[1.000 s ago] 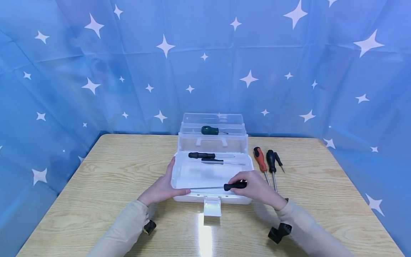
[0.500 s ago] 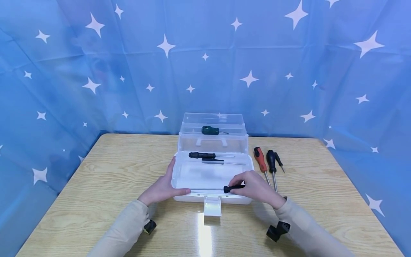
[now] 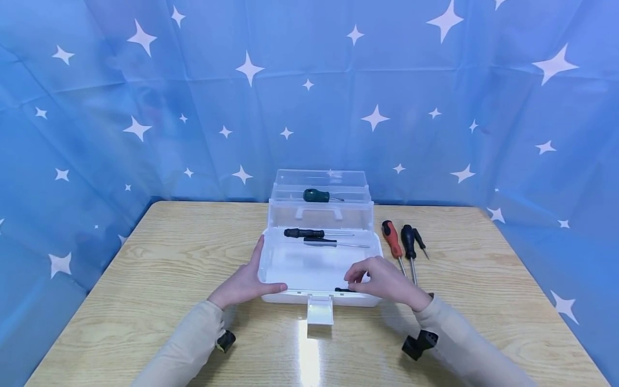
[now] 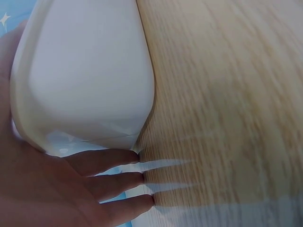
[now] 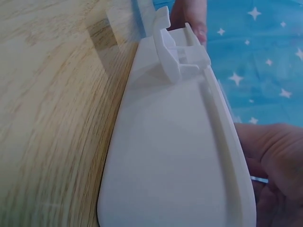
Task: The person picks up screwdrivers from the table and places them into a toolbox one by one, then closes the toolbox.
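A white toolbox stands with its clear lid raised. My left hand rests at its left end, thumb along the front rim and the other fingers straight; in the left wrist view three fingertips reach down by the table. My right hand hovers over the box's front right corner, fingers loosely bent. Just below its thumb lies a black-handled screwdriver, low behind the front wall, its shaft hidden by that wall. Two more screwdrivers with black handles, one thicker and one slim, lie toward the back of the box.
A green-handled screwdriver lies in the clear upper part. Right of the box on the wooden table are a red screwdriver, a large black one and a small black one. The latch hangs open in front.
The black-handled screwdriver has gone down inside the front wall, out of my right fingers, and its shaft has dropped from sight. My left hand has stayed in place.
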Demonstrator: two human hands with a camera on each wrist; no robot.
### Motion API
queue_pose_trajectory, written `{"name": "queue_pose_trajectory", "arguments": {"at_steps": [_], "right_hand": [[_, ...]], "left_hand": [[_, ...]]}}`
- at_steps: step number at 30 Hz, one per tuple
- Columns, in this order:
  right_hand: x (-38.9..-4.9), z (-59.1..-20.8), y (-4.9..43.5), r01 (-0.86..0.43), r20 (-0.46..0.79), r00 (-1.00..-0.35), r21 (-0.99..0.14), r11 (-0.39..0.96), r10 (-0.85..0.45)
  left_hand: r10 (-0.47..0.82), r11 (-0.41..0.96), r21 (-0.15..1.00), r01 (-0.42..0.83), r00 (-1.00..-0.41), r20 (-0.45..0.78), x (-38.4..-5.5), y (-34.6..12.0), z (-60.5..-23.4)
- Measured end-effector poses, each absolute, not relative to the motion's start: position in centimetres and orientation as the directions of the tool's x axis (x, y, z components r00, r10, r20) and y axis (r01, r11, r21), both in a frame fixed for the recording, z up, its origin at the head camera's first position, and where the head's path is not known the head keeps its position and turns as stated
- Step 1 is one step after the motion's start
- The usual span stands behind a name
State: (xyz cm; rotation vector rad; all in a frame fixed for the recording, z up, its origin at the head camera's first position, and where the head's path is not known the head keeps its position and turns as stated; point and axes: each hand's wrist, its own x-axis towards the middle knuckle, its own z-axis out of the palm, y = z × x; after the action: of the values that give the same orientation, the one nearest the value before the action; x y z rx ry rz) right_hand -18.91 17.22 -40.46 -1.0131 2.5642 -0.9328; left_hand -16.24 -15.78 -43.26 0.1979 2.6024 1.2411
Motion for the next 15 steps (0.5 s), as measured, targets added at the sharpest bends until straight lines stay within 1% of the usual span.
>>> {"name": "queue_pose_trajectory", "arguments": {"at_steps": [8,15], "right_hand": [[-19.0,-40.5,17.9,-0.547,0.066,-0.712,-0.676,0.493,-0.699],[-18.6,-40.3,18.4,-0.493,0.065,-0.733,-0.737,0.462,-0.677]], "left_hand": [[0.226,0.634,0.773,0.011,-0.959,-0.172,-16.2,-15.8,-43.0],[0.215,0.640,0.768,-0.007,-0.958,-0.188,-16.1,-15.7,-43.0]]}}
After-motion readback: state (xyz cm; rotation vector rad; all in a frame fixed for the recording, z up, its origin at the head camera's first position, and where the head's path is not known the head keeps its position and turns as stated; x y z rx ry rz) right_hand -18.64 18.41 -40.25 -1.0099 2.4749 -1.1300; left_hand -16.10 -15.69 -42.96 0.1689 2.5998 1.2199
